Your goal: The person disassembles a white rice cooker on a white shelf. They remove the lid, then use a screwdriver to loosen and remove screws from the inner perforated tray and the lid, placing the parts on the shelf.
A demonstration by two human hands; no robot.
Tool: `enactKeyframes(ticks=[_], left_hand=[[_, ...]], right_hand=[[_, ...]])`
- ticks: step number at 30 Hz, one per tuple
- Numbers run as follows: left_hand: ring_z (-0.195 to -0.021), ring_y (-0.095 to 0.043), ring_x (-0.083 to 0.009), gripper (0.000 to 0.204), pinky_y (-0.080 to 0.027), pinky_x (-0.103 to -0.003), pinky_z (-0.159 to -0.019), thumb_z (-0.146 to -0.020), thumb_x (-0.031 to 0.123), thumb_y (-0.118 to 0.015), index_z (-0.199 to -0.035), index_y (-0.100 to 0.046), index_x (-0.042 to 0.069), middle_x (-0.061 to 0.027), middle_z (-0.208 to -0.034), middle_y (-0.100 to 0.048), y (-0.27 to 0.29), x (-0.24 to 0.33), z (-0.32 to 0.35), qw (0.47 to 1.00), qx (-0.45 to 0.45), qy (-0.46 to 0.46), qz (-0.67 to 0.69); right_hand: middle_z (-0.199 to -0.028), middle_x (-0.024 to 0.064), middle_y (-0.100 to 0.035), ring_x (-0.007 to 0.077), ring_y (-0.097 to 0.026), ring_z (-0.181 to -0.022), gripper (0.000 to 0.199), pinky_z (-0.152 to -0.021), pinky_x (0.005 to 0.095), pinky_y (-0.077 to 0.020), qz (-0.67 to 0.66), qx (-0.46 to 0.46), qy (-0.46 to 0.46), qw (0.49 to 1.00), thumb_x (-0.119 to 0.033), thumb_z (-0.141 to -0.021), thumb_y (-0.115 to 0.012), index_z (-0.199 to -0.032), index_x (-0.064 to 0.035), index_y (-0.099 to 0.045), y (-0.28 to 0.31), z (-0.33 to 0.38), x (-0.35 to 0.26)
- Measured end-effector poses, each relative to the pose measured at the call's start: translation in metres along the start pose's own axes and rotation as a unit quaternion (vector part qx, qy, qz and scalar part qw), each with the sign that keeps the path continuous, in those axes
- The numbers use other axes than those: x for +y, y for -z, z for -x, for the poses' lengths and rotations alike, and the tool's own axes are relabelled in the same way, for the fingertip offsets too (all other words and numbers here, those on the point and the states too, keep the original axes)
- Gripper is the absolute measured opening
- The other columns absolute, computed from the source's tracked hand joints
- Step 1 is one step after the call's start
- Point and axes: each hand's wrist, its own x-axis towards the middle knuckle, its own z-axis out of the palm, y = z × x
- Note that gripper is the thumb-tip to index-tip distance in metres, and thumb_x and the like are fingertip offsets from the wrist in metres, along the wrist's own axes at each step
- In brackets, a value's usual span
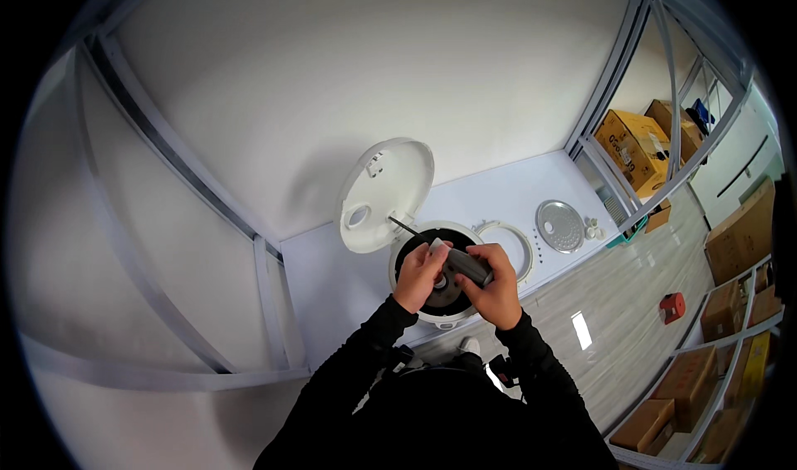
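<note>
A white rice cooker stands on the table with its round lid raised and its dark inside facing up. Above the opening, both of my hands are on a grey power screwdriver. My right hand is closed around its thick handle. Closer to the lid, my left hand has its fingers closed about the tool's front end. The long dark bit points up and left, its tip at the lower inner side of the lid. Whether the tip sits in a screw is too small to tell.
Right of the cooker on the white table lie a white ring, several small screws, a perforated metal disc and small white parts. Metal frame posts border the table. Cardboard boxes and a red object are farther right.
</note>
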Motion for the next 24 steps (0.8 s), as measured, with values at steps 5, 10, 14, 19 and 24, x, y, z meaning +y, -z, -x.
enactKeyframes(ticks=[5, 10, 14, 19, 24], left_hand=[[-0.062, -0.044, -0.0014, 0.029, -0.034, -0.021, -0.055, -0.102, 0.033, -0.069, -0.108, -0.066, 0.004, 0.0069, -0.078, -0.054, -0.003, 0.001, -0.002, 0.998, 0.036, 0.037, -0.043], [-0.06, -0.043, -0.0017, 0.027, -0.034, -0.022, -0.053, -0.102, 0.032, -0.07, -0.094, -0.061, 0.007, 0.0064, -0.078, -0.055, -0.008, 0.004, -0.003, 0.998, 0.048, 0.022, 0.019], [-0.059, -0.043, -0.0028, 0.025, -0.034, -0.022, -0.053, -0.102, 0.028, -0.069, -0.09, -0.061, 0.008, 0.006, -0.073, -0.052, 0.004, -0.004, -0.006, 0.999, 0.03, -0.001, 0.021], [-0.058, -0.043, -0.0046, 0.026, -0.035, -0.024, -0.053, -0.101, 0.025, -0.07, -0.085, -0.057, 0.009, 0.0058, -0.07, -0.048, -0.003, 0.002, -0.005, 0.999, 0.038, 0.026, 0.0], [-0.058, -0.043, -0.005, 0.028, -0.035, -0.024, -0.053, -0.101, 0.027, -0.071, -0.085, -0.058, 0.008, 0.0046, -0.071, -0.05, -0.006, 0.004, -0.005, 0.999, 0.026, 0.016, 0.044]], right_hand=[[-0.089, 0.0094, -0.069, 0.0188, -0.065, -0.08, 0.031, -0.074, 0.0329, -0.052, -0.037, -0.096, -0.222, 0.97, -0.018, -0.095, -0.075, -0.118, -0.0003, -0.065, 0.0, 0.004, 0.002], [-0.093, 0.0108, -0.07, 0.0181, -0.066, -0.084, 0.032, -0.076, 0.0335, -0.0524, -0.042, -0.089, -0.193, 0.976, -0.019, -0.095, -0.074, -0.119, 0.0004, -0.065, 0.0, 0.005, 0.011], [-0.104, 0.0127, -0.068, 0.0189, -0.064, -0.092, 0.033, -0.081, 0.0334, -0.052, -0.007, -0.009, 0.003, 1.0, -0.017, -0.094, -0.075, -0.12, 0.0004, -0.064, 0.001, -0.001, 0.01], [-0.104, 0.0128, -0.066, 0.0192, -0.063, -0.089, 0.038, -0.081, 0.0325, -0.0514, -0.072, -0.054, -0.068, 0.994, -0.013, -0.092, -0.076, -0.125, -0.0014, -0.061, 0.004, -0.006, 0.002], [-0.103, 0.0159, -0.068, 0.0215, -0.066, -0.091, 0.045, -0.08, 0.0349, -0.0524, -0.091, -0.084, -0.224, 0.967, -0.013, -0.088, -0.079, -0.128, -0.0017, -0.06, 0.013, -0.008, 0.002]])
